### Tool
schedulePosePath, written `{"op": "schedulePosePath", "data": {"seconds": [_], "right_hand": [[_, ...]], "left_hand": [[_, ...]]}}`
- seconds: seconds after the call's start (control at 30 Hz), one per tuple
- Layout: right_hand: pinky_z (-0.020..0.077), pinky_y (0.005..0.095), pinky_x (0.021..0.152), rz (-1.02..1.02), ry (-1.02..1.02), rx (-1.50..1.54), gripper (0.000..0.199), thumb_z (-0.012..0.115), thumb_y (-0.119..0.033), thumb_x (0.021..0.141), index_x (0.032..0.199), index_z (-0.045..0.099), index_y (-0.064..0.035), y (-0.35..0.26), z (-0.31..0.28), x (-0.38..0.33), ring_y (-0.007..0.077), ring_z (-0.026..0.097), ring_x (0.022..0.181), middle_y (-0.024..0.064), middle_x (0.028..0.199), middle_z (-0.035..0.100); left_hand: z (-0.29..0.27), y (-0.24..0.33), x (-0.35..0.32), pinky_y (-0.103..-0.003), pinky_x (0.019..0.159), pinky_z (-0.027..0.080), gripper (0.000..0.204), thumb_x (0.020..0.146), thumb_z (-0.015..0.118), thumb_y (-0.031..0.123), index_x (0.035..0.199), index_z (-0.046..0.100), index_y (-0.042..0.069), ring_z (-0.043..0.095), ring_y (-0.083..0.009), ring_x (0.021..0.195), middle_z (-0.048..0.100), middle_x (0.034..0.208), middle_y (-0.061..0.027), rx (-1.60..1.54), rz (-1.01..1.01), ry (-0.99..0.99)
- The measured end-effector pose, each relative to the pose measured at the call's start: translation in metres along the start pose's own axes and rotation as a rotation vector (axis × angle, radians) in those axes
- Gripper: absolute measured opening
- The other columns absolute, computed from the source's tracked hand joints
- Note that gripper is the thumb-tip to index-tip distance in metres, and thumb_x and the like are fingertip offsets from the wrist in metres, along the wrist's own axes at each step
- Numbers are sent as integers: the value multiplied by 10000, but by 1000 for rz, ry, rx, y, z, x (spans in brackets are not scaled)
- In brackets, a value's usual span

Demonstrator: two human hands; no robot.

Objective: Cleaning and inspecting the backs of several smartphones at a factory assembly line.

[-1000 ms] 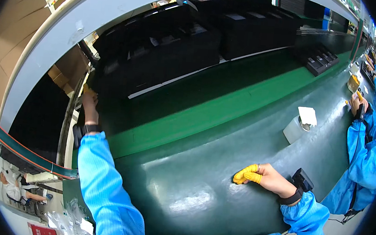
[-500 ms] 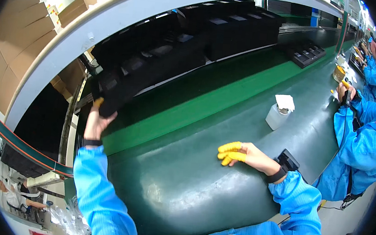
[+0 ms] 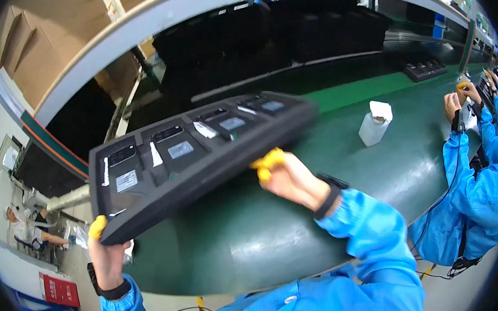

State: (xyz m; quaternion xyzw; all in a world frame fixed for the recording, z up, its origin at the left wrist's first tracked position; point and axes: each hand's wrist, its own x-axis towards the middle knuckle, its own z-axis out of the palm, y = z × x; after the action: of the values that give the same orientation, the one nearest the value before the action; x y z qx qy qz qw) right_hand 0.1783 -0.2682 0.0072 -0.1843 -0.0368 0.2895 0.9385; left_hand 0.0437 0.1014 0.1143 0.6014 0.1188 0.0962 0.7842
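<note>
A black foam tray (image 3: 201, 164) hangs tilted above the bench, its left end nearer me. In its recesses lie several dark phone-like devices (image 3: 167, 133), white strips and small clear packets (image 3: 181, 149). My left hand (image 3: 108, 257) is closed on the tray's near left corner, a yellow finger cot against its end. At the long near edge my right hand (image 3: 286, 175) is closed, its yellow-covered fingertips pressed to the tray. Part of those fingertips is hidden by the edge.
A white bottle (image 3: 373, 128) with a white cloth or paper on top stands on the green bench (image 3: 290, 230). Another black tray (image 3: 425, 70) lies farther back on the green strip. Dark stacks (image 3: 336, 36) line the far side. Co-workers in blue sleeves (image 3: 460, 180) work at the right.
My left hand has brought the foam tray from the dark stack at the far left toward me. My right hand has moved left and up to the tray's near edge. The view has shifted.
</note>
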Motion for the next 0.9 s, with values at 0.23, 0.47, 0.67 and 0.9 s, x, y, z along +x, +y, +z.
{"op": "schedulePosePath", "data": {"seconds": [0.23, 0.47, 0.67, 0.9], "right_hand": [[424, 274, 604, 235, 215, -131, 132, 556, -121, 882, 993, 563, -50, 56, 3, -152, 167, 534, 672, 52, 794, 562], [494, 286, 644, 280, 417, -424, 227, 556, -116, 911, 1083, 592, 28, 52, -4, -208, 191, 607, 710, 152, 875, 637], [533, 301, 630, 444, 326, -936, 354, 552, -261, 928, 1015, 615, 76, -3, 23, -244, 267, 689, 797, 236, 963, 670], [516, 310, 757, -47, 140, -1697, 234, 619, -67, 864, 1085, 633, 7, -49, 86, -164, 183, 663, 849, 134, 1038, 679]], "left_hand": [[-84, -42, -86, -357, 685, 540, 593, 814, 572, 200, 1339, 405, -18, 630, -249, 880, 568, 1166, -139, 87, -35, 54], [-59, -91, -67, -335, 1003, 364, 667, 787, 603, 187, 1372, 371, -36, 512, -224, 1133, 519, 1268, -101, 99, -187, -21], [-47, -57, -64, -260, 767, 505, 392, 936, 541, 114, 1315, 499, 20, 602, -175, 1026, 599, 1194, -112, 661, -83, 31], [65, -40, 11, -336, 845, 488, 314, 862, 600, 135, 1153, 618, 19, 591, -241, 1066, 615, 1172, -136, 1083, 501, -567]]}}
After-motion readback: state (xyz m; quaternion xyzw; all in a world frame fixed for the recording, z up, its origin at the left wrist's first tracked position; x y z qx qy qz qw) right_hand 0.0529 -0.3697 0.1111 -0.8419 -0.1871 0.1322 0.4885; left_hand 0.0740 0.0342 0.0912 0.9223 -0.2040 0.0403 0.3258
